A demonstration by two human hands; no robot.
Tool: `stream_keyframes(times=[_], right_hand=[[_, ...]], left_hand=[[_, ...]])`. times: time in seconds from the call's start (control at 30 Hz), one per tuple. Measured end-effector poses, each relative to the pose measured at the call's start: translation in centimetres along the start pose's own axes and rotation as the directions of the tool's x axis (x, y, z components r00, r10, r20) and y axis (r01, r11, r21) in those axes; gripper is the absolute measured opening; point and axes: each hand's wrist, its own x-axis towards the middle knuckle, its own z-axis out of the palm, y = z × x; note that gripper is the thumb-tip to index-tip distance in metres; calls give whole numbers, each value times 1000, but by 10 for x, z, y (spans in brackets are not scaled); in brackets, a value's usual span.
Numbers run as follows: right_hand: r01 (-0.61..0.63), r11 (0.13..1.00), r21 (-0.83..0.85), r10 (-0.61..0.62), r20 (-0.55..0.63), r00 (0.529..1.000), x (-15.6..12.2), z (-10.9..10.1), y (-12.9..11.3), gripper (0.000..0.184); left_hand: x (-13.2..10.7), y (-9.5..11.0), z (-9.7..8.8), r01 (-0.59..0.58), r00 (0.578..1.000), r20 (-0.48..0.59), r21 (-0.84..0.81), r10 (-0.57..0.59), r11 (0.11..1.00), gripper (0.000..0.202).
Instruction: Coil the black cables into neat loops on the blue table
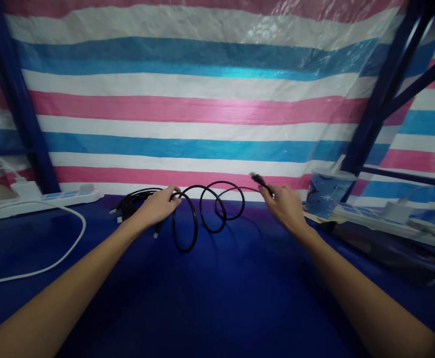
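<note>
A black cable [193, 243] stretches in loose open coils between my two hands, over the blue tabletop [217, 298]. My right hand [285, 204] is closed on the cable near its plug [257, 178], which points up and to the left. At the other side my left hand [160, 205] pinches the cable between thumb and fingers. Behind and left of that hand lies a bundle of coiled black cable [130, 203], partly covered by the hand. A connector end [157, 230] hangs or lies just below my left hand; which one I cannot tell.
A white power strip [68, 198] with a plugged-in adapter and a white cord [81, 238] is at left. On the right are a patterned blue cup [327, 194], another power strip [367, 216] and a dark flat object [378, 248]. Striped sheeting [202, 109] hangs behind.
</note>
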Motion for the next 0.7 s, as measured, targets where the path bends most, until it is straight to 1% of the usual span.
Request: stream_keyframes(times=[0.07,0.13,0.2,0.27,0.33,0.37,0.43,0.5,0.53,0.57,0.63,0.67,0.7], right_hand=[[-75,996,54,77,-21,997,2,-2,-3,34],[-153,977,148,159,-28,987,4,-1,-3,34],[-232,934,271,248,-24,968,7,0,0,32],[-292,866,407,325,-13,946,9,2,3,30],[-315,789,528,369,3,929,10,2,3,28],[-314,755,576,377,10,926,10,2,2,26],[-305,705,641,375,29,927,9,0,-4,24],[-302,677,671,354,63,933,6,-1,-12,23],[-298,689,661,328,83,941,5,-2,-16,22],[-284,722,631,285,103,953,2,-2,-21,22],[-199,827,526,149,136,979,-3,-1,-29,23],[-132,875,466,65,157,986,-6,0,-32,25],[-61,908,413,-17,181,983,-8,1,-35,26]], left_hand=[[1,-5,-2,0,1000,20,193,-4,981,29],[2,-12,-5,35,996,67,326,-60,945,32],[2,-17,-8,72,981,142,360,-131,930,36],[0,-19,-12,100,952,249,301,-179,948,38],[-3,-16,-16,112,925,338,194,-173,975,36],[-4,-13,-18,124,917,363,135,-165,983,34],[-5,-7,-20,184,904,393,-8,-166,983,28],[-5,-2,-20,253,906,395,-217,-152,943,22],[-4,-1,-20,267,918,375,-350,-127,898,20],[-4,0,-20,250,938,337,-495,-81,832,20],[-3,3,-22,142,976,213,-755,35,640,28],[-3,5,-23,79,986,145,-843,82,532,31],[-4,7,-26,28,989,88,-897,116,441,31]])
